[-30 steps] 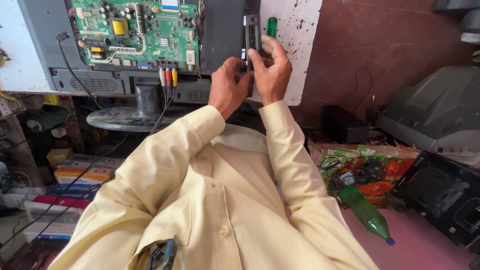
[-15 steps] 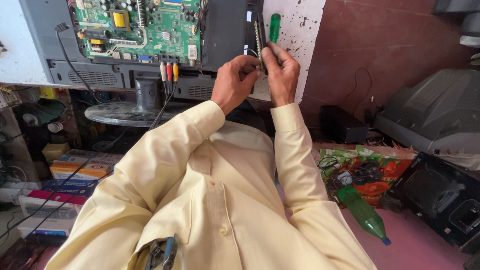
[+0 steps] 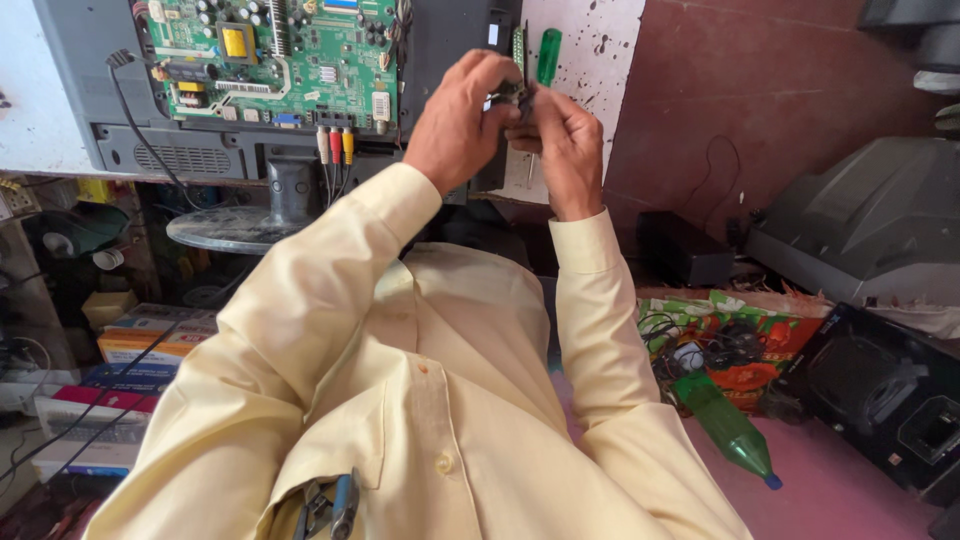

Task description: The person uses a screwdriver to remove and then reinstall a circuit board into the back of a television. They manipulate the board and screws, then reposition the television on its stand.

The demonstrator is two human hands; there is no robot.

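Gripping a small dark electronic part with a narrow green circuit strip (image 3: 518, 62) between both hands, raised in front of the opened grey television back (image 3: 90, 120). Left hand (image 3: 458, 122) curling over the part from the left, fingers closed on it. Right hand (image 3: 563, 140) pinching it from the right while also clamping a screwdriver with a translucent green handle (image 3: 548, 55), handle pointing up. Showing at upper left, touching neither hand: large green circuit board (image 3: 290, 55). Lying on the pink surface at lower right: green plastic bottle (image 3: 722, 420).

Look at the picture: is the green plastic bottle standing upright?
No, the green plastic bottle lies on its side on the pink surface, cap end lowest in the picture.
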